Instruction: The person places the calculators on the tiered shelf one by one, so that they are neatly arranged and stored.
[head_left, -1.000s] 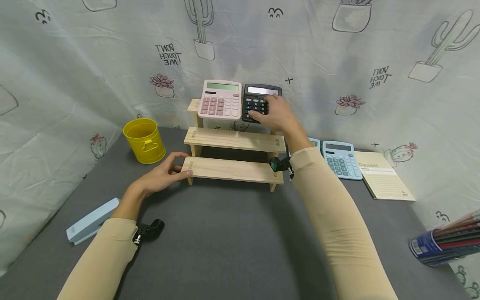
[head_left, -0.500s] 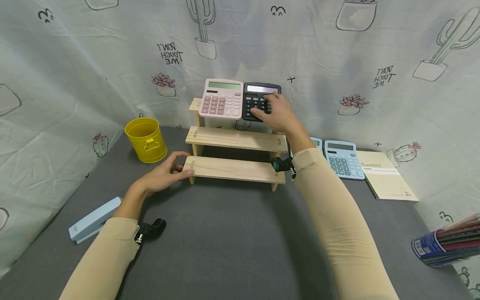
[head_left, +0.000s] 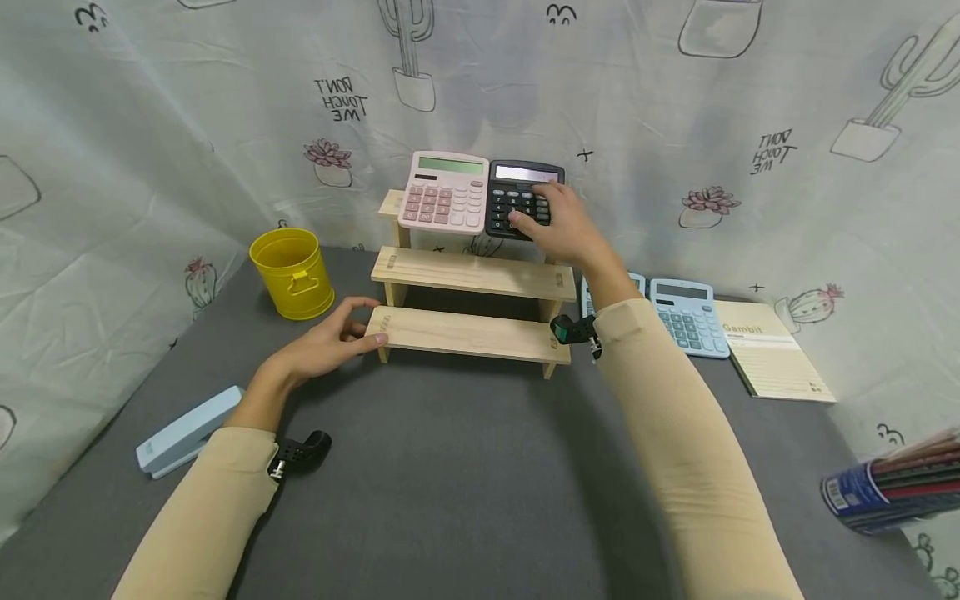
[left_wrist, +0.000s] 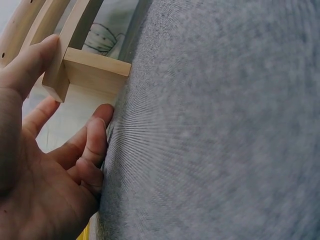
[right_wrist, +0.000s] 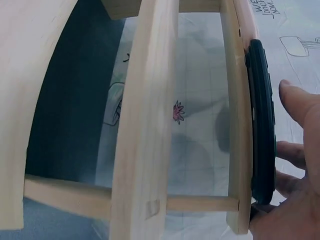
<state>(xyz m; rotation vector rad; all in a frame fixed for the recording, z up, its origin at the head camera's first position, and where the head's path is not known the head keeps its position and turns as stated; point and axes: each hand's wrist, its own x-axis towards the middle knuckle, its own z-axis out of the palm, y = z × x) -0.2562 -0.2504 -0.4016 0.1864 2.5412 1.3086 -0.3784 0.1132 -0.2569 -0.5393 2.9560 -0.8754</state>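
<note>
My left hand (head_left: pixel 322 342) holds the left end of the lowest step of the three-tier wooden shelf (head_left: pixel 472 333), thumb on its front edge and index finger behind. In the left wrist view, thumb and fingertips meet the step's end (left_wrist: pixel 55 85). On the top tier, a black calculator (head_left: pixel 504 196) lies tilted to the right of a pink calculator (head_left: pixel 442 196). My right hand (head_left: pixel 570 225) spreads over the black calculator's right side. Seen from the right wrist, the thumb stands off the calculator (right_wrist: pixel 262 125); whether the other fingers touch it I cannot tell.
A yellow bucket (head_left: pixel 292 275) stands left of the shelf, with a light blue stapler (head_left: pixel 187 433) nearer. Two blue calculators (head_left: pixel 686 321) and a notebook (head_left: pixel 776 350) lean at the right. A blue pencil holder (head_left: pixel 855 496) with pencils is at the right edge.
My right hand has shifted slightly to the right over the black calculator, showing more of its keys. The left hand keeps its hold on the lowest step. The calculators stay in place.
</note>
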